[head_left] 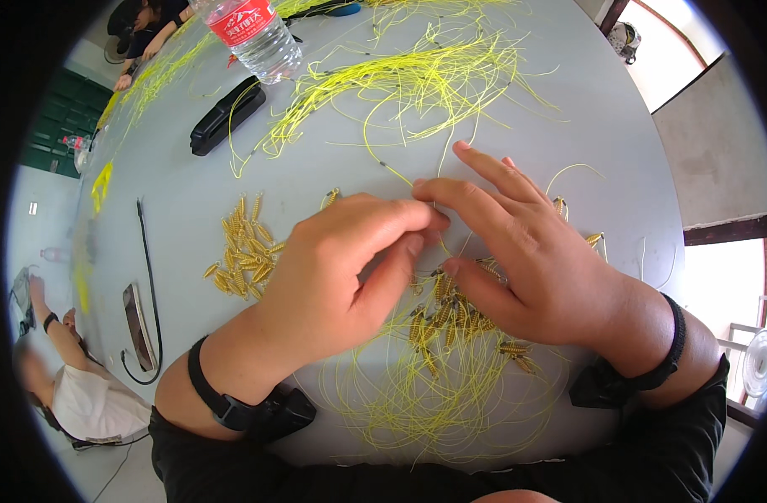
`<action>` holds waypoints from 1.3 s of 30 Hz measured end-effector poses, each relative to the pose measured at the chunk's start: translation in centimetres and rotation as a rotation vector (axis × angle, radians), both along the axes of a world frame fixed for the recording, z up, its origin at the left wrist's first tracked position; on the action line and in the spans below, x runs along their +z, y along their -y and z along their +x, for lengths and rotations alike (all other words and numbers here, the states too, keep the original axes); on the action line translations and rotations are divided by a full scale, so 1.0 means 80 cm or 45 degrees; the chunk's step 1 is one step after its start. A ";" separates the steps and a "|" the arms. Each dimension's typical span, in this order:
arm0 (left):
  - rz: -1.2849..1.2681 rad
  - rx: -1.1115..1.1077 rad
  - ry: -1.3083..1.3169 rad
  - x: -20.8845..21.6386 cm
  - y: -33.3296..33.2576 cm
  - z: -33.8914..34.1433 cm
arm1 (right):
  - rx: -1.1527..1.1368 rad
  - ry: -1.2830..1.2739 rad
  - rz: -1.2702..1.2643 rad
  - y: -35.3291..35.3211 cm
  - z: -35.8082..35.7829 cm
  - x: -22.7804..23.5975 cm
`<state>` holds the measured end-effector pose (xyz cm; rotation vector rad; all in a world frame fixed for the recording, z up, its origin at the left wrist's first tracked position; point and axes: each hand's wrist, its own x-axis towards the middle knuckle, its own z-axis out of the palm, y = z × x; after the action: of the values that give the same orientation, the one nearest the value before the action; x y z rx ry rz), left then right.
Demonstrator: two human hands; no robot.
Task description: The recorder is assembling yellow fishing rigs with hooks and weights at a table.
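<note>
My left hand (337, 264) pinches a thin yellow cord (397, 173) between thumb and forefinger. To its right my right hand (530, 251) is open, its fingers spread, with the forefinger tip close beside the cord; whether it touches cannot be made out. Beneath and between the hands lies a cluster of small gold coil springs (452, 323), some joined to yellow cords. A loose tangle of these cords (438, 398) spreads toward my body. Left of my left hand sits a pile of gold springs (247, 256). My fingers partly hide the cord's lower stretch.
Farther out lie a bundle of yellow cords (417, 80), a black elongated case (227, 116) and a water bottle (262, 46). A phone (139, 327) and a black cable (151, 285) rest at the left. Other people (90, 390) sit around the grey table (601, 109).
</note>
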<state>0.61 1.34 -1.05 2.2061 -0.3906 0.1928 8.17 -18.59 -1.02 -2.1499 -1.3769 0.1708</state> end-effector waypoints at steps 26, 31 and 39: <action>0.521 0.307 0.163 -0.005 -0.008 0.006 | 0.073 -0.155 0.147 0.000 0.000 0.000; 0.517 0.298 0.156 -0.005 -0.008 0.007 | 0.087 -0.137 0.126 -0.001 0.002 0.002; 0.540 0.322 0.112 -0.002 -0.007 0.006 | 0.087 -0.110 0.135 -0.001 0.002 0.000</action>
<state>1.06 1.87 -1.23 2.6719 -0.2110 0.3728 8.30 -18.54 -1.01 -1.9870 -1.3795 0.2100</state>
